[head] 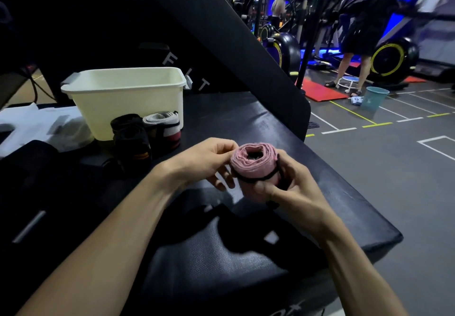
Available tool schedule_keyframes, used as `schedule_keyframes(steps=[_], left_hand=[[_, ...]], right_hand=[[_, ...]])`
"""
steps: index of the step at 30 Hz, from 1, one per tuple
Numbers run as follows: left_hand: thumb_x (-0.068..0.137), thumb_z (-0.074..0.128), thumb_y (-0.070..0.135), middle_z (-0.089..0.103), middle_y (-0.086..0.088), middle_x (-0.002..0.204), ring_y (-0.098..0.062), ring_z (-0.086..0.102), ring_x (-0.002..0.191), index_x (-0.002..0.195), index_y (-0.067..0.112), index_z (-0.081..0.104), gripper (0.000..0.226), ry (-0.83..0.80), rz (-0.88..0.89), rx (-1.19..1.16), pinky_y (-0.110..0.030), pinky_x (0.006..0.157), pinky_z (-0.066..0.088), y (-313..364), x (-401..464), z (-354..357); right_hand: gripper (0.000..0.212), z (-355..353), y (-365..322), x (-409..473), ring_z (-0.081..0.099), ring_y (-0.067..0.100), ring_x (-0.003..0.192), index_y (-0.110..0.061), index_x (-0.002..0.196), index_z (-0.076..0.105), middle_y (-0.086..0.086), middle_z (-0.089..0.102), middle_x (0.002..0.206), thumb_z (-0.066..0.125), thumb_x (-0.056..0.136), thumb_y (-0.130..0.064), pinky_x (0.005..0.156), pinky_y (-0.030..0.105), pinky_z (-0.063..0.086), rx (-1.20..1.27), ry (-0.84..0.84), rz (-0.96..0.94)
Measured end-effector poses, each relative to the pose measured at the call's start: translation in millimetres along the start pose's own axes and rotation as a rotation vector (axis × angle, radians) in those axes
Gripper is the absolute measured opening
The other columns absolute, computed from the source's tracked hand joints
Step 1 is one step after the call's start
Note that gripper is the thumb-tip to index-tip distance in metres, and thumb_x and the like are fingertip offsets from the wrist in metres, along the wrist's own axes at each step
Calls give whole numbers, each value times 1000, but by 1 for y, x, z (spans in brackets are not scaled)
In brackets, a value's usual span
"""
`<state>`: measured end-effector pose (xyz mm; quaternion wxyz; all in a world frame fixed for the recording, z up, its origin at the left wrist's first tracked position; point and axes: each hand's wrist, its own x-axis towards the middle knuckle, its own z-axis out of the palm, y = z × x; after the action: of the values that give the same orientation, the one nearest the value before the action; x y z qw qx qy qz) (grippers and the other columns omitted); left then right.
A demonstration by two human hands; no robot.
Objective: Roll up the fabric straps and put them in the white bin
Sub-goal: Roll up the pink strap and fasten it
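Your pink strap roll [253, 165] is soft, light and springy; hold it round its sides or it loosens. Both hands, left [209, 163] and right [290, 187], grip it, well in front of the white bin [128, 103].

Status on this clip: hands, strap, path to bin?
Both hands, left and right, grip the rolled pink strap above the black pad. White bin behind-left. Rolled straps sit before it; path over them open.

strap rolls [145, 135] before bin [123, 93]; both on bench [246, 123]
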<state>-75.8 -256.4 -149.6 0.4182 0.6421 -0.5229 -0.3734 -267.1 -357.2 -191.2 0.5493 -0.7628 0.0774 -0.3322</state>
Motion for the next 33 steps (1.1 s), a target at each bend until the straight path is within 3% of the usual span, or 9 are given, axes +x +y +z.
schedule_keyframes(steps=[4,9,13,17,22,25,27,30,33], left_hand=[[110,43,32,66,-18,99,-27,70,76,133,5,56,37,-56,17,-242,-36,59,59,5,-3,11],[105,57,24,66,-6,96,-21,71,78,105,15,60,10,198,213,-216,-36,62,61,5,7,17],[92,75,25,69,-2,100,-24,71,93,102,22,66,14,293,426,-67,-35,70,62,3,9,15],[89,79,27,69,3,92,-16,68,84,97,22,69,13,321,456,26,-41,71,63,-1,12,16],[90,79,25,68,0,86,-12,65,83,92,15,70,14,230,424,75,-38,72,59,-6,13,11],[85,79,49,68,0,106,-20,68,95,106,20,65,38,270,312,-6,-41,71,62,-5,10,5],[83,73,59,66,0,119,-24,69,100,123,31,60,51,171,238,-36,-42,69,62,-5,9,4],[93,65,48,64,-9,127,-20,70,104,141,36,53,51,-21,209,-43,-44,72,62,-5,5,5],[93,73,34,61,-16,127,-24,70,105,142,32,55,52,1,246,-88,-41,70,61,-1,3,-1]], right_hand=[[48,4,-5,2,70,26,107,-12,124,69,14,74,117,75,88,-43,91,39,56,237,156,58],[68,9,-11,10,68,37,111,-11,123,70,23,71,120,69,81,-64,99,61,52,411,305,228],[48,9,-17,12,70,25,100,-19,108,75,12,76,108,54,87,-57,84,46,60,495,341,293],[54,11,-15,14,66,28,101,-18,115,69,13,74,109,55,82,-59,70,33,59,474,362,332],[61,10,-10,14,68,22,91,-17,114,71,8,74,102,58,80,-65,65,32,55,350,363,388],[53,10,-13,16,69,14,79,-17,109,73,3,74,94,68,83,-63,60,29,54,197,350,336],[47,13,-12,14,67,8,72,-17,104,74,-3,74,85,71,83,-59,53,20,49,53,334,270],[51,18,-4,15,67,5,73,-18,107,73,-3,77,88,58,91,-64,54,16,46,-50,342,262],[59,13,-5,21,75,19,88,-13,113,72,8,78,101,44,98,-63,67,29,58,86,367,346]])
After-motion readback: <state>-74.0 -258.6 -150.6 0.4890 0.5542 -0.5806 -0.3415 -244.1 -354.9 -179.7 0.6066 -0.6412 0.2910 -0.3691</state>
